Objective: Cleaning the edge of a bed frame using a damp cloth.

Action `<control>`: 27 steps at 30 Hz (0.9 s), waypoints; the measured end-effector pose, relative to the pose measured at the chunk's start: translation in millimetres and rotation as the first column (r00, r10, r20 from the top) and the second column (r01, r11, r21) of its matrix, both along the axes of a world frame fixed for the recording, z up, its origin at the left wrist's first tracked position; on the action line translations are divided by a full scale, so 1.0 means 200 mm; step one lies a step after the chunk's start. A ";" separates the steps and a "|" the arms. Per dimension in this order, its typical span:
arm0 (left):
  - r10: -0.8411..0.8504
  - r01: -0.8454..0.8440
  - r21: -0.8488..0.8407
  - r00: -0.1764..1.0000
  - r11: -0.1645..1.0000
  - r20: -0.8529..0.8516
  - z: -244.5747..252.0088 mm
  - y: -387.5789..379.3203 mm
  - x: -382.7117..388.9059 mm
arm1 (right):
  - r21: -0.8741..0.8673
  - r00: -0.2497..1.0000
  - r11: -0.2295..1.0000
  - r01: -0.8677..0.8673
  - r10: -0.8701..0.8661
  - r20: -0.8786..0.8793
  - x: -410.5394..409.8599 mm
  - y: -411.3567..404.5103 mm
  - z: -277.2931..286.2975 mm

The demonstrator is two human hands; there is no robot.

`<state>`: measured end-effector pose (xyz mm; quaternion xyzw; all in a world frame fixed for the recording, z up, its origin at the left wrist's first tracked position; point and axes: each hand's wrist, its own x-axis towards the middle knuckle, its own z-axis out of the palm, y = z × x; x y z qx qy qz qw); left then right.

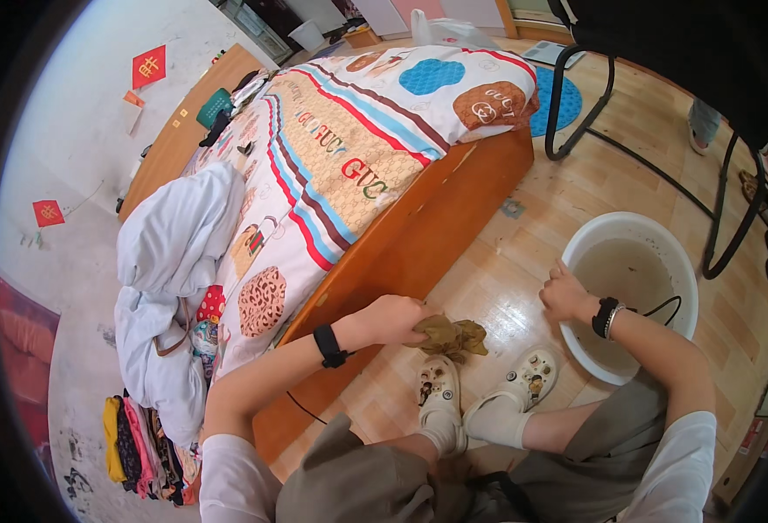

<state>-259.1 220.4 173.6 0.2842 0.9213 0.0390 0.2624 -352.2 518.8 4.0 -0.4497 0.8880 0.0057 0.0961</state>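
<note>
My left hand [402,319] is closed around one end of a crumpled olive-brown cloth [452,336], which hangs beside the wooden bed base and above my left clog. On the right, my right hand [564,294] is at the left rim of a white plastic bucket [688,274]; its fingers look curled, and whether they grip the rim I cannot tell. Cloudy brownish water [626,268] stands in the bucket. Each wrist wears a black strap. Below the hands are my feet in cream clogs [533,378] with charms.
The orange-brown bed base [423,261] runs diagonally on the left under a patterned bedspread [331,157]. A black metal chair frame [652,167] stands beyond the bucket, with another person's foot [700,134] near it. A blue round mat [557,101] and a scale [552,53] lie on the wood-patterned floor.
</note>
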 end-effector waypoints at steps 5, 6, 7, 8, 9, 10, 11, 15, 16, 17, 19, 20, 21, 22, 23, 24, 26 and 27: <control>-0.040 0.040 0.010 0.999 0.999 0.011 -0.04 0.01 -0.07 | -0.022 1.000 1.000 0.019 -0.020 -0.011 -0.08 0.05 -0.07; -0.051 0.051 0.002 0.998 0.999 0.025 -0.05 0.01 -0.08 | -0.048 0.999 0.998 0.033 -0.032 0.009 -0.10 0.07 -0.08; -0.050 0.050 0.007 0.999 0.999 0.019 -0.07 0.01 -0.10 | -0.043 1.000 0.999 0.031 -0.031 0.004 -0.12 0.08 -0.08; -0.066 0.068 -0.037 0.997 0.997 0.049 -0.07 0.01 -0.11 | -0.060 0.998 0.997 0.055 -0.055 0.008 -0.14 0.09 -0.09; -0.076 0.082 -0.080 0.994 0.993 0.080 -0.08 0.00 -0.11 | -0.077 0.997 0.994 0.075 -0.074 0.013 -0.15 0.10 -0.08; -0.069 0.074 -0.075 0.995 0.994 0.073 -0.09 0.00 -0.13 | -0.073 0.998 0.995 0.067 -0.067 0.006 -0.17 0.12 -0.06; -0.085 0.090 -0.057 0.993 0.994 0.087 -0.10 0.00 -0.14 | -0.094 0.994 0.990 0.109 -0.108 0.023 -0.18 0.14 -0.04; -0.134 0.139 -0.060 0.988 0.988 0.076 -0.12 -0.01 -0.16 | -0.219 0.977 0.952 0.213 -0.205 0.060 -0.23 0.21 -0.07; -0.125 0.129 -0.059 0.990 0.990 0.069 -0.11 -0.01 -0.17 | -0.218 0.979 0.955 0.203 -0.196 0.054 -0.26 0.24 -0.07; -0.127 0.136 -0.095 0.987 0.986 0.095 -0.09 -0.02 -0.17 | -0.239 0.966 0.936 0.257 -0.248 0.067 -0.29 0.26 -0.08; -0.118 0.133 -0.130 0.986 0.983 0.117 -0.07 -0.03 -0.18 | -0.259 0.954 0.919 0.299 -0.288 0.079 -0.33 0.29 -0.08; -0.100 0.115 -0.099 0.985 0.988 0.142 -0.06 -0.03 -0.18 | -0.261 0.949 0.913 0.314 -0.302 0.086 -0.34 0.29 -0.08; -0.089 0.102 -0.069 0.981 0.992 0.170 -0.05 -0.04 -0.19 | -0.264 0.942 0.905 0.335 -0.321 0.096 -0.35 0.30 -0.09; -0.085 0.098 -0.070 0.982 0.993 0.170 -0.04 -0.04 -0.19 | -0.264 0.944 0.906 0.331 -0.317 0.096 -0.38 0.32 -0.11; -0.083 0.091 -0.035 0.980 0.995 0.181 -0.04 -0.04 -0.20 | -0.261 0.939 0.903 0.343 -0.336 0.069 -0.42 0.35 -0.12; -0.080 0.082 -0.003 0.977 0.997 0.196 -0.04 -0.05 -0.20 | -0.259 0.934 0.899 0.354 -0.354 0.048 -0.45 0.36 -0.15; -0.077 0.075 0.013 0.980 0.997 0.185 -0.06 -0.04 -0.18 | -0.311 0.925 0.875 0.372 -0.379 0.039 -0.49 0.40 -0.17; -0.086 0.082 0.035 0.982 0.996 0.167 -0.08 -0.04 -0.18 | -0.359 0.909 0.845 0.396 -0.416 0.024 -0.49 0.41 -0.16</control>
